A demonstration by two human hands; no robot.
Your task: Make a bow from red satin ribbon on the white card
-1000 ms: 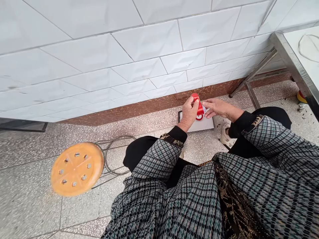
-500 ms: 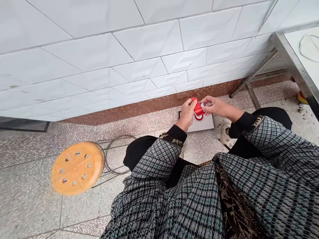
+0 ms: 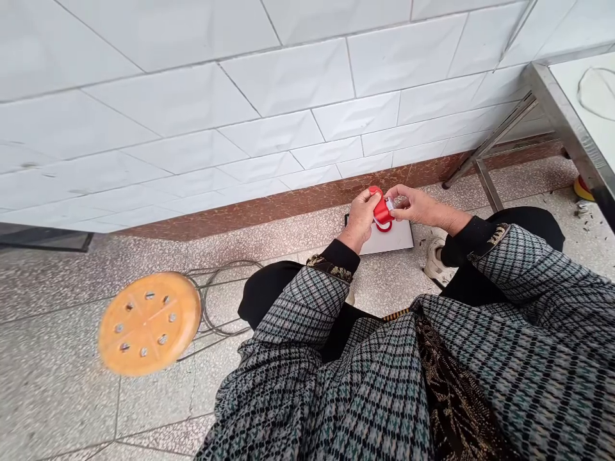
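My left hand is closed around a small red object with a rounded top and a red ring hanging under it. My right hand meets it from the right, fingers pinched on its end where a small white part shows. Both hands are held out in front of me, above a flat white panel with a dark edge lying on the floor by the wall. I cannot make out what the red object is.
An orange round stool seat on a wire frame stands to my left. A metal table with slanted legs is at the right. A white tiled wall runs ahead, and my shoe rests on the speckled floor.
My right hand went from flat beside the red object to pinching its end. The red object dropped slightly and tilted between the two hands.
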